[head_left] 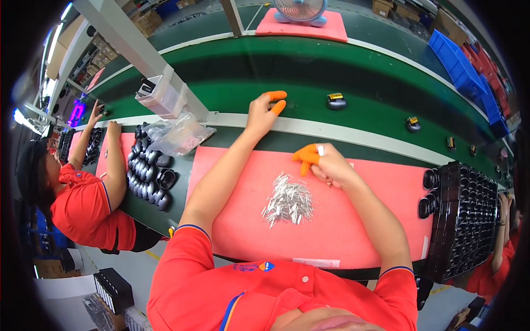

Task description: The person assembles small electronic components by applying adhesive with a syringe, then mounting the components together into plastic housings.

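Note:
My left hand [261, 115] reaches over the near edge of the green conveyor belt [301, 91]. Orange finger cots cover its thumb and forefinger, which stand apart with nothing visible between them. Above the pink mat [243, 220], my right hand [330, 164] has its orange-capped fingers bent together; whatever they may pinch is too small to make out. Just below that hand lies a loose pile of thin silver metal pins [289, 201]. The nearest piece on the belt is a dark rounded housing [337, 103] with a yellow top, to the right of my left hand.
Black housings [149, 174] sit in rows left of the mat. Stacked black trays [464, 220] stand at its right end. A post [149, 49] carries a clear bin [160, 96] above a plastic bag [185, 135]. Co-workers sit on both sides; one red sleeve [85, 193] shows left.

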The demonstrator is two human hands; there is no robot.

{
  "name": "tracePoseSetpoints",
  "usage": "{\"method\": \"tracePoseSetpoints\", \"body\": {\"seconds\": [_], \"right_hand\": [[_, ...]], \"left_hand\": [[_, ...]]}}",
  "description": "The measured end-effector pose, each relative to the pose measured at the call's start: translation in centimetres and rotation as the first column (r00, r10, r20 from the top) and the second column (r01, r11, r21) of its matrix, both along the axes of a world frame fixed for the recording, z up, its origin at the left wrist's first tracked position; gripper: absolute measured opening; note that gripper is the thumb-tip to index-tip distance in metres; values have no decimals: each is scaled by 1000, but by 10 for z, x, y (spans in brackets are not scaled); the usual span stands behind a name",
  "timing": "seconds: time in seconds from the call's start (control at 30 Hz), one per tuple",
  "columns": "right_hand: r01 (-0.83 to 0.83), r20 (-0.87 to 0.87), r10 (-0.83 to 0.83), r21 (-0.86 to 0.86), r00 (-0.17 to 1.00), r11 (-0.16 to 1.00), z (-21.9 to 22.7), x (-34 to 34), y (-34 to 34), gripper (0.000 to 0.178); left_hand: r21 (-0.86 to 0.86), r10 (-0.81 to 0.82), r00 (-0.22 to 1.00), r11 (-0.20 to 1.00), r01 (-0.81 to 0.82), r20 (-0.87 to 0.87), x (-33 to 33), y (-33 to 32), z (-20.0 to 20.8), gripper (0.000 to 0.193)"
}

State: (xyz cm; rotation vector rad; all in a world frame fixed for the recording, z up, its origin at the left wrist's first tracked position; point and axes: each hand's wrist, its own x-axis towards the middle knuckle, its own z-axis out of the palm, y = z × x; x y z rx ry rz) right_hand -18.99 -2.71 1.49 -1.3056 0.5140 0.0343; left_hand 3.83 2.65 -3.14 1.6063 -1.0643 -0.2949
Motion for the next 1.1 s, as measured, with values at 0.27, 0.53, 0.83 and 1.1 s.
{"method": "tracePoseSetpoints", "body": {"seconds": [0.27, 0.53, 0.83, 1.1], "right_hand": [[-58, 81, 80, -239, 994, 969, -26, 0, 8, 16], [-117, 40, 134, -285, 990, 951, -17, -1, 6, 22], [-114, 33, 129, -296, 991, 948, -15, -4, 6, 24], [-125, -1, 131, -290, 991, 949, -2, -3, 8, 23]], "left_hand": [[42, -30, 999, 999, 29, 32, -14, 0, 3, 17], [9, -28, 998, 1000, 28, 54, -14, -1, 1, 15], [-8, -28, 999, 1000, 29, 44, -16, -1, 2, 16], [-9, -42, 999, 999, 42, 35, -15, 1, 0, 16]]}}
